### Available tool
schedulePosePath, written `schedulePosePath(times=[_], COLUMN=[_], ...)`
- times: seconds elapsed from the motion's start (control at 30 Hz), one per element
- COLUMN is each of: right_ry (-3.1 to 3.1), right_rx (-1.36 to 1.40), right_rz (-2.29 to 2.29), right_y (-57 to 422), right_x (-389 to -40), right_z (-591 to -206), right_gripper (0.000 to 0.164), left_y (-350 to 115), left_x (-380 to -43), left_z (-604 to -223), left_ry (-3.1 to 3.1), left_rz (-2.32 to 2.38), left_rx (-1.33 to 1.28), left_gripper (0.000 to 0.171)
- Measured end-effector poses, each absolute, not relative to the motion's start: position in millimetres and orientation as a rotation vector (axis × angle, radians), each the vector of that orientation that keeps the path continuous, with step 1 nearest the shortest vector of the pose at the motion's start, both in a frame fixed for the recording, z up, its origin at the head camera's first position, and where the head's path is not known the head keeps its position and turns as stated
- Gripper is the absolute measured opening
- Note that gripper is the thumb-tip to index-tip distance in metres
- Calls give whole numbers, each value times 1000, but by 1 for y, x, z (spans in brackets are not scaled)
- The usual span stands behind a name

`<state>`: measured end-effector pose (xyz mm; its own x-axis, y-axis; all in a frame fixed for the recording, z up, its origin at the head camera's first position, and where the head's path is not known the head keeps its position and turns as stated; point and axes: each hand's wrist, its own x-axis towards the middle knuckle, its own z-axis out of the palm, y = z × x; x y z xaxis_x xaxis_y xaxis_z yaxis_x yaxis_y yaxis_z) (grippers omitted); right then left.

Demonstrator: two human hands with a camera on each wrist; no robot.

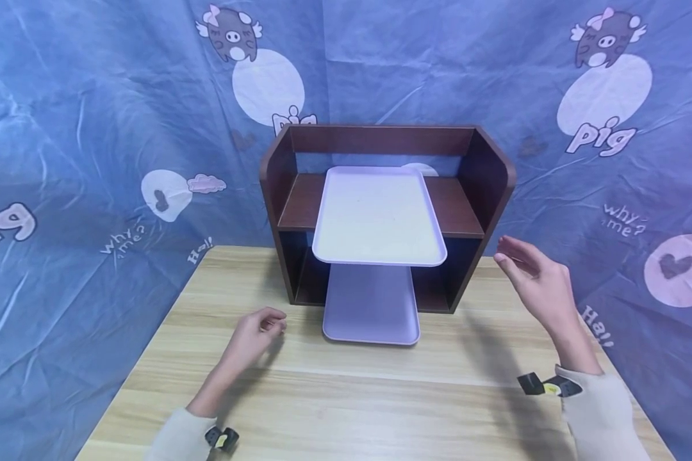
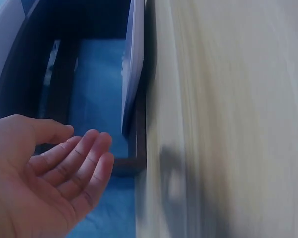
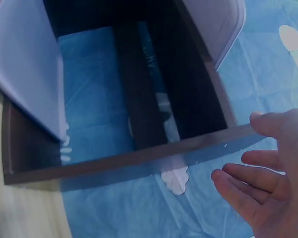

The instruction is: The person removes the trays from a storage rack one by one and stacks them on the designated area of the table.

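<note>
A dark brown two-tier shelf (image 1: pixel 377 139) stands at the back of the table. On its upper board lies a pale lavender tray (image 1: pixel 380 214), jutting out over the front edge. A second lavender tray (image 1: pixel 371 304) sits on the lower level and also sticks out. My left hand (image 1: pixel 254 337) hovers just above the table, left of the lower tray, fingers loosely bent around nothing. Beyond the shelf's right side, my right hand (image 1: pixel 539 285) is raised with nothing in it. In the right wrist view its fingers (image 3: pixel 240 193) are apart, near the shelf's side panel (image 3: pixel 139 158).
The light wood table (image 1: pixel 346 403) extends in front of the shelf. Blue cloth (image 1: pixel 92 128) with pig prints hangs behind and along both sides. A small black device is strapped to each wrist, the right one (image 1: pixel 550 385) over a white sleeve.
</note>
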<state>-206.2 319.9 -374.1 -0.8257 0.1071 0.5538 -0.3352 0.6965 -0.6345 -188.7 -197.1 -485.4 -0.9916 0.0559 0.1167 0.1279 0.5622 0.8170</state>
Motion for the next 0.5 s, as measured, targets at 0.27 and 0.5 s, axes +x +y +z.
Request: schedulePosePath(times=[0.27, 0.5], right_ry=[-2463, -2490], right_rx=[167, 215], right_rz=[1157, 1175], right_y=[305, 300], right_x=[-212, -221], right_z=[-361, -360], right_gripper=[64, 69], left_y=[-169, -147], left_x=[-181, -176], left_z=[-493, -501], left_ry=[-2644, -2612], left_rz=[-1768, -1974], left_rx=[-60, -4], left_gripper=[20, 20])
